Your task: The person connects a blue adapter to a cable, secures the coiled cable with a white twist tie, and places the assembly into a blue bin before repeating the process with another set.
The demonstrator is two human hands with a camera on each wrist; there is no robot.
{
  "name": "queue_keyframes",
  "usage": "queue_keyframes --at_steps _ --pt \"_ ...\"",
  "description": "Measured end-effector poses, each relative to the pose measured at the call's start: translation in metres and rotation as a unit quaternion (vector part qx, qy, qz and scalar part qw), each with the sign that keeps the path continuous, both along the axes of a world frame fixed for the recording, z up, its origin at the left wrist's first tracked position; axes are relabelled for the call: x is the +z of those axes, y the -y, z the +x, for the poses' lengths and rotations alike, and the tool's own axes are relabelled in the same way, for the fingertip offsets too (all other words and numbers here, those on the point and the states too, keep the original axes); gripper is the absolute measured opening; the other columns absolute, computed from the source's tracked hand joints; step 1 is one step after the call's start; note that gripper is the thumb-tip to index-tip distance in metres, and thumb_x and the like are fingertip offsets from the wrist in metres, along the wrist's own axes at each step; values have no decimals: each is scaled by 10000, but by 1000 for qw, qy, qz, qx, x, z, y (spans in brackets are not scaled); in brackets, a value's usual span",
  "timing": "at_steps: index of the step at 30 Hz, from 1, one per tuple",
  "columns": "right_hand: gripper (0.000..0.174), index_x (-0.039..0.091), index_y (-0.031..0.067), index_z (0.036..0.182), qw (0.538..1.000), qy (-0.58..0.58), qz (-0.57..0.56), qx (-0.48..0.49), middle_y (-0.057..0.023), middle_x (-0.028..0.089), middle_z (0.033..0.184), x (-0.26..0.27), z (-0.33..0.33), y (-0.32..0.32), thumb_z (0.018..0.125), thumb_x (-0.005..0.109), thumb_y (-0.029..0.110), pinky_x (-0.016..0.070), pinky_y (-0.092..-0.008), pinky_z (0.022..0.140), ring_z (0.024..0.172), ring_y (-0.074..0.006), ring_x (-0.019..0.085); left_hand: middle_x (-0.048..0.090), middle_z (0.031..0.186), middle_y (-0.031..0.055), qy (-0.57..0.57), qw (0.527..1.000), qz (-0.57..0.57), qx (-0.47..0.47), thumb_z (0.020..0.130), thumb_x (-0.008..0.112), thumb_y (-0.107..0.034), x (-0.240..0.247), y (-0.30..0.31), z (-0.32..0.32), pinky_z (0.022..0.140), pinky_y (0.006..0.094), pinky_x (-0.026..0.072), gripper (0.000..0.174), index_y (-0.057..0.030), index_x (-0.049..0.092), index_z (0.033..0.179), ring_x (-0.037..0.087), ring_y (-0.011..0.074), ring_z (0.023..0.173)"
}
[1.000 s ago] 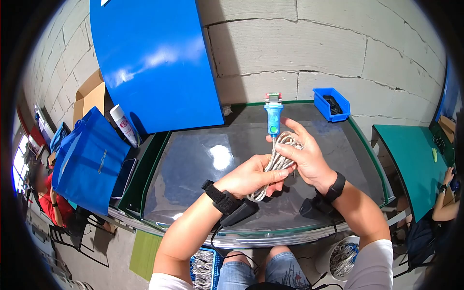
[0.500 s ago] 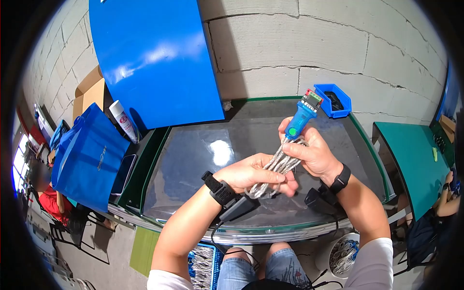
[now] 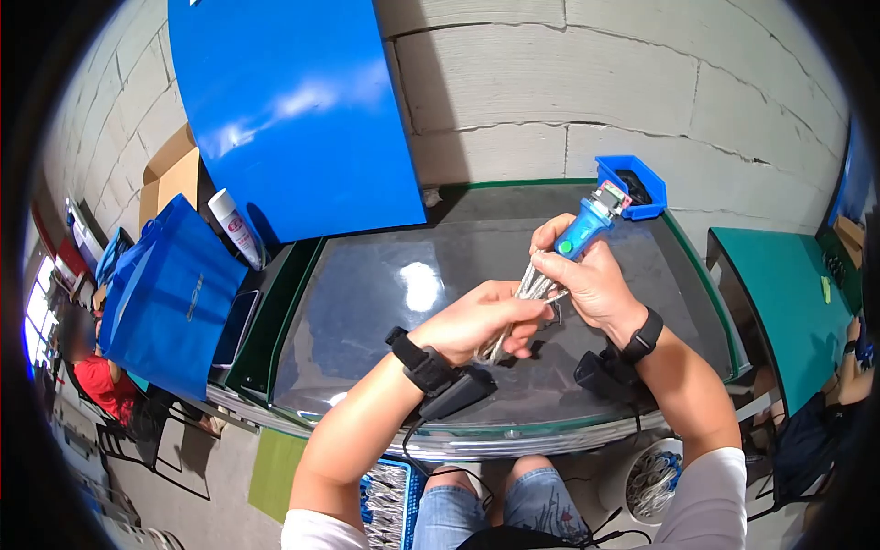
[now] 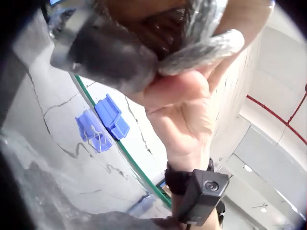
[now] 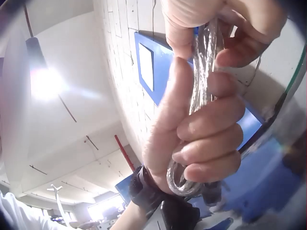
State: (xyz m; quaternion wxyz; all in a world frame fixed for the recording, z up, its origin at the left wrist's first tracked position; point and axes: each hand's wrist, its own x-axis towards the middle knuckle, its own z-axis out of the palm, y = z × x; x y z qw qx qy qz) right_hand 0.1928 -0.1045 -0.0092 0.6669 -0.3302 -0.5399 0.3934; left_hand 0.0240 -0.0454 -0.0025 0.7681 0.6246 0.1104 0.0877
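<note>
A coiled silver braided cable (image 3: 534, 280) with a translucent blue connector (image 3: 579, 235) is held up over the table between both hands. The connector tilts up to the right, its terminal end (image 3: 610, 196) pointing away and a green spot on its body. My right hand (image 3: 600, 289) grips the coil just below the connector, thumb across the strands. Lower down, my left hand (image 3: 481, 321) holds the bundle; in the right wrist view its fingers (image 5: 211, 120) curl round the strands, and a cable loop (image 5: 180, 179) sticks out below them. A blurred grey block (image 4: 110, 60) appears near the cable in the left wrist view.
A small blue bin (image 3: 655, 209) with dark items stands at the table's back right. At left are a blue bag (image 3: 170, 302), a spray can (image 3: 236, 229) and a blue panel (image 3: 302, 137). Below are a blue basket (image 3: 410, 500) and a white bucket (image 3: 612, 500) with cables.
The connector has swung from upright to leaning right, and the right hand has closed round the coil beneath it. The loops are now drawn into a narrower bundle between the hands.
</note>
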Motion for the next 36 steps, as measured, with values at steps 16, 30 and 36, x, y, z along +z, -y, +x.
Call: queue_keyframes --at_steps 16,30,36 --pt "234 517 54 1009 995 24 -85 38 -29 551 913 7 16 1 821 626 142 470 -227 668 797 -91 559 449 654 -7 31 997 -64 -25 911 532 -201 -4 4 3 494 230 374 228 -21 496 1046 415 81 531" --pt "144 628 48 845 666 700 -118 -230 -153 640 871 -21 50 -6 703 602 39 488 -405 722 810 -335 613 404 654 -24 32 971 -89 218 957 446 -240 -2 -11 -3 464 220 352 207 -41 478 913 341 58 499" --pt "99 603 22 833 615 715 -168 -288 -149 640 776 -21 48 -9 745 576 59 487 -416 683 789 -328 621 431 669 -15 39 980 -80 178 950 460 -216 -5 -13 -3 485 226 371 185 -32 474 931 372 60 510"
